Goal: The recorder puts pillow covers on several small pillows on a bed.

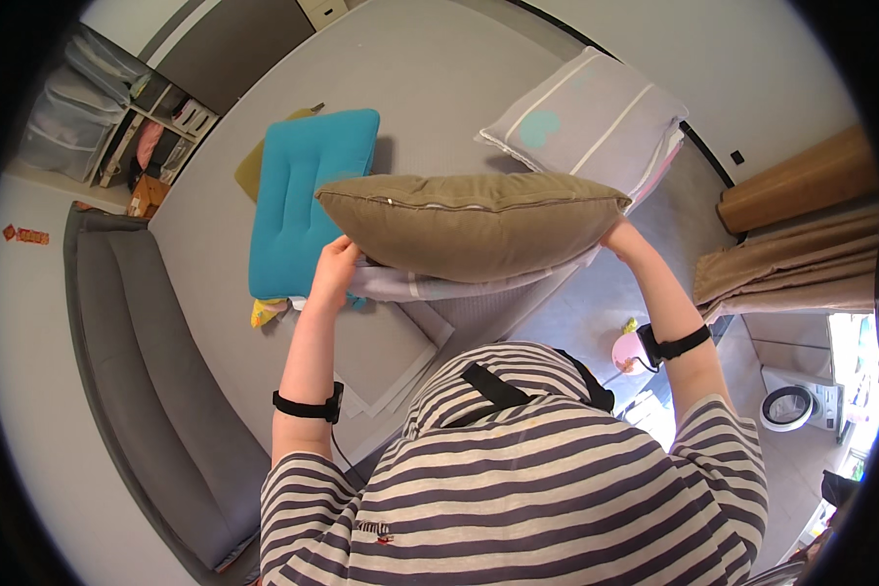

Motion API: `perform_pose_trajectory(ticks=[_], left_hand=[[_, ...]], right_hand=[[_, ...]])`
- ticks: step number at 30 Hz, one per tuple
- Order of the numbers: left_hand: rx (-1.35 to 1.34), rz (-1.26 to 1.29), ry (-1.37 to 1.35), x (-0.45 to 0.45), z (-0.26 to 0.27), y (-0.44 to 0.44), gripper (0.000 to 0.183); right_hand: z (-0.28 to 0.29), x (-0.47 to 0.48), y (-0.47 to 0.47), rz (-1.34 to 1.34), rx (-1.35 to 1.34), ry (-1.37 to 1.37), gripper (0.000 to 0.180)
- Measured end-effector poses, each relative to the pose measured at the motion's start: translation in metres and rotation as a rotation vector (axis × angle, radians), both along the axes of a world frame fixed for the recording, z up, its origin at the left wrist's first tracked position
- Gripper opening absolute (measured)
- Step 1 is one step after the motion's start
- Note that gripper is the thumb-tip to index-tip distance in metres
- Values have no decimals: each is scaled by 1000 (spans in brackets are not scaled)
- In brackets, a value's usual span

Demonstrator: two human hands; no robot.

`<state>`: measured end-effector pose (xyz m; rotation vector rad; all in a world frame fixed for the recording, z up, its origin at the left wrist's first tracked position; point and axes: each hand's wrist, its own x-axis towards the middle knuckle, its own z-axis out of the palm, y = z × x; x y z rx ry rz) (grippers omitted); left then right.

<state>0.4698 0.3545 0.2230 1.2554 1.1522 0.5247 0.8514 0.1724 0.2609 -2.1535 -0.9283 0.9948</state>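
A brown cushion (pixel 476 227) with a zipper along its upper edge is held up in front of me. My left hand (pixel 337 267) grips its lower left side, and my right hand (pixel 622 238) has hold of its right corner. A pale grey-and-white striped fabric piece (pixel 439 287) shows beneath the cushion; whether it is gripped too is unclear. Just left of the cushion, a turquoise tufted pillow (pixel 308 198) rests over an olive cushion (pixel 251 172) on the grey bed (pixel 432 80). A bit of yellow patterned cloth (pixel 266 313) pokes out below the pillow.
A pale pillow with white stripes (pixel 586 117) lies at the bed's far right. Folded grey sheeting (pixel 381 359) is near my waist. A padded grey headboard (pixel 146 366) runs along the left. Right, a pink balloon (pixel 628 353), brown curtains (pixel 791 271) and a washing machine (pixel 802 403).
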Motion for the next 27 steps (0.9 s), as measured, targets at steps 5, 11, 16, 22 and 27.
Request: perform_pose_trajectory(ticks=[5, 11, 16, 22, 27], left_hand=[[-211, 114, -120, 12, 10, -9, 32], [-235, 116, -255, 55, 32, 9, 34], [24, -74, -419, 75, 67, 74, 42], [-68, 77, -952, 115, 71, 99, 21], [-448, -50, -648, 95, -90, 70, 9]], right_hand=[[3, 23, -16, 424, 276, 233, 65], [-21, 3, 6, 100, 331, 465, 59], [-4, 19, 66, -196, 754, 468, 39], [40, 5, 73, -342, 1089, 482, 40], [-39, -73, 58, -381, 721, 779, 47]])
